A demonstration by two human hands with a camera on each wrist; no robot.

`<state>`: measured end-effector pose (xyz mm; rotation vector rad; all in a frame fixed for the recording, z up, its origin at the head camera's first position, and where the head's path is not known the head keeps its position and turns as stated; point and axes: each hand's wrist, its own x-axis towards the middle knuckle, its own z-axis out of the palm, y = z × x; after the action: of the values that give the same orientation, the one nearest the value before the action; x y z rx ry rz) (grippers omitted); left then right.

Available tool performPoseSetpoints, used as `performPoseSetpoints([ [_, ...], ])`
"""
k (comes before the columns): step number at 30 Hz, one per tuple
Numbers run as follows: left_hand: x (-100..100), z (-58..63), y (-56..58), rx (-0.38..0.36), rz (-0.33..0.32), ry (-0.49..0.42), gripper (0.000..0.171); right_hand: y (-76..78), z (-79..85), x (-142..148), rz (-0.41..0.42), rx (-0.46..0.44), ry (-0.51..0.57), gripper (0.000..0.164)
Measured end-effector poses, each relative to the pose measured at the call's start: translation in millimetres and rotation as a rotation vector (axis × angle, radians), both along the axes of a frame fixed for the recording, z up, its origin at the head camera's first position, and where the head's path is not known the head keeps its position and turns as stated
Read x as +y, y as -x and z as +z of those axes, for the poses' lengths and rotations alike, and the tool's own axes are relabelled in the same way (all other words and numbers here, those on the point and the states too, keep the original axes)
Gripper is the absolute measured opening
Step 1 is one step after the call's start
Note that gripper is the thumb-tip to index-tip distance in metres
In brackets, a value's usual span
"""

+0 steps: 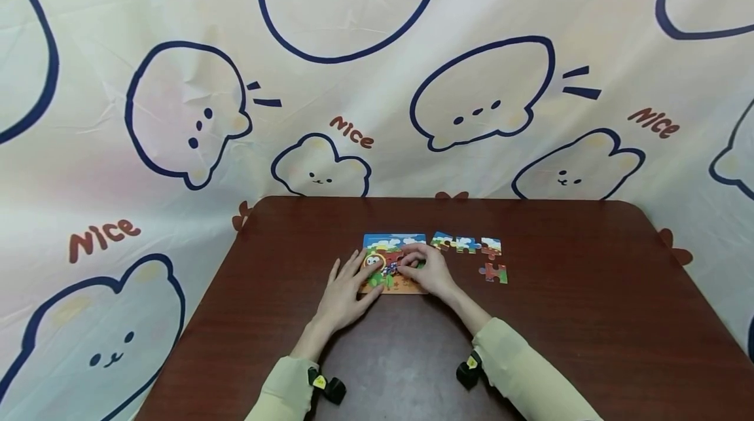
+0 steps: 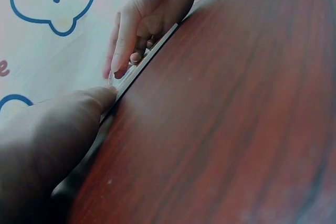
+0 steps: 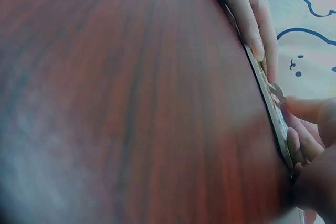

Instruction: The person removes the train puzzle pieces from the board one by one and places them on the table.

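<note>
A jigsaw puzzle with a colourful cartoon picture lies flat in its thin tray on the table. My left hand rests on its left side, fingers extended and thumb by the near edge. Over the puzzle's right half, my right hand pinches a small puzzle piece between thumb and fingers. That piece stands tilted at the puzzle's surface in the right wrist view. My fingers cover part of the picture, and the piece's printed side is hard to make out.
Loose puzzle pieces lie in a row right of the puzzle, and a red and green piece sits just nearer to me. The brown wooden table ends at a patterned cloth behind.
</note>
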<state>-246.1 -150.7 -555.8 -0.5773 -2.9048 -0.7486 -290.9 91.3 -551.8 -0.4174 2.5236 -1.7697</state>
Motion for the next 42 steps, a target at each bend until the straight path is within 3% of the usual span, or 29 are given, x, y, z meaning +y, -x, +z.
performPoseSetpoints([
  [11, 2, -0.6, 2.6, -0.01, -0.004, 0.011, 0.06, -0.5, 14.2, 22, -0.021, -0.16, 0.08, 0.04],
  [21, 0, 0.7, 1.8, -0.014, 0.0, 0.008, 0.06, -5.7, 21.8, 38, 0.001, -0.233, 0.104, 0.042],
  [31, -2, 1.4, -0.6, -0.013, 0.007, 0.001, 0.061, -14.7, 24.7, 65, -0.019, -0.23, 0.036, 0.044],
  [42, -1, 1.1, -1.0, -0.021, 0.015, -0.022, 0.06, -27.4, 26.6, 101, -0.048, -0.137, -0.035, 0.042],
])
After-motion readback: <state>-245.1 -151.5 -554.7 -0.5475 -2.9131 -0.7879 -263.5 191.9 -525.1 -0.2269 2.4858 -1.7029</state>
